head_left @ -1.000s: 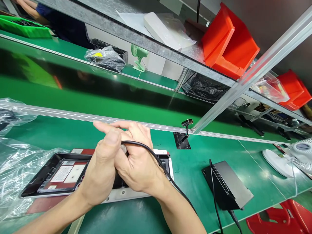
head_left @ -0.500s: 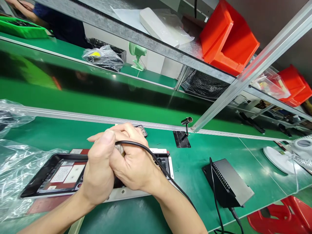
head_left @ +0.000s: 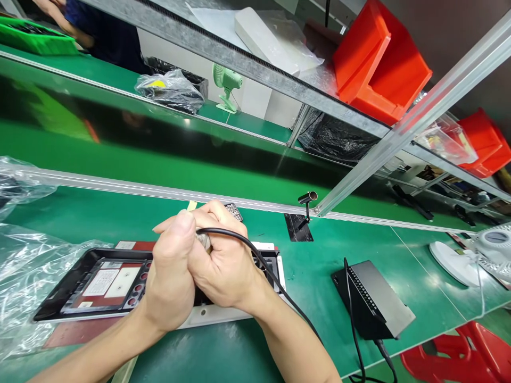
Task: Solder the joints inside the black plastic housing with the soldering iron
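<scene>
My right hand [head_left: 223, 266] is closed around the grey end of an electric screwdriver [head_left: 204, 240], most of which is hidden in the grip. A black cable [head_left: 265, 266] leaves its top and runs over my right wrist. Pressed against the right hand, my left hand [head_left: 171, 271] is closed too, wrapped on the same screwdriver. Both hands are over a flat panel with a black frame [head_left: 90, 260] and a white rim [head_left: 223, 316]. Whatever the tool's tip touches is hidden behind the hands. Red-brown plates and white labels show inside the frame.
A small box of screws [head_left: 233, 211] sits behind the hands. To the right are a metal tube holder [head_left: 307, 198], a black-and-grey box [head_left: 373, 298] with cables and a white fan [head_left: 459, 260]. Clear plastic [head_left: 32, 287] lies left. A metal shelf [head_left: 255, 66] carries red bins [head_left: 383, 64]. A co-worker [head_left: 107, 37] is across.
Both hands, still closed together on the screwdriver, have moved slightly to the right over the panel, uncovering more of its left part. The view has shifted a little.
</scene>
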The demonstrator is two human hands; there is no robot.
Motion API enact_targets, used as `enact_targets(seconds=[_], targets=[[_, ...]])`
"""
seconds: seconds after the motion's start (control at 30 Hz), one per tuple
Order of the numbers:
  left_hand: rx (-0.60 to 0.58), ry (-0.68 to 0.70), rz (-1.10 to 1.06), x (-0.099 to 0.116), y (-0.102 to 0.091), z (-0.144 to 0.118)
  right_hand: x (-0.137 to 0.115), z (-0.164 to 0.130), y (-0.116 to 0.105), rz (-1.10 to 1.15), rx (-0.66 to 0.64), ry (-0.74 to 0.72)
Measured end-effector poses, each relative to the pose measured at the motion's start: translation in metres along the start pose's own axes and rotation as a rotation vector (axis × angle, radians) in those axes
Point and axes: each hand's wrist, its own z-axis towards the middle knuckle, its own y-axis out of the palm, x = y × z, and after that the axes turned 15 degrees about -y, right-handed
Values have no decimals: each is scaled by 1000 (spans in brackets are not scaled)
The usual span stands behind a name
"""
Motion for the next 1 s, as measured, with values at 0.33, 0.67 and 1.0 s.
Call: enact_targets(seconds=[0.33,0.67,1.0], targets=[[-26,59,85,-5,-1,1,4,-4,-1,24,17,-38],[-57,76,96,-12,-3,2,3,-7,-4,41,-3,-13],[-4,28,112,-19,-10,3,7,-9,-2,29,47,-75]])
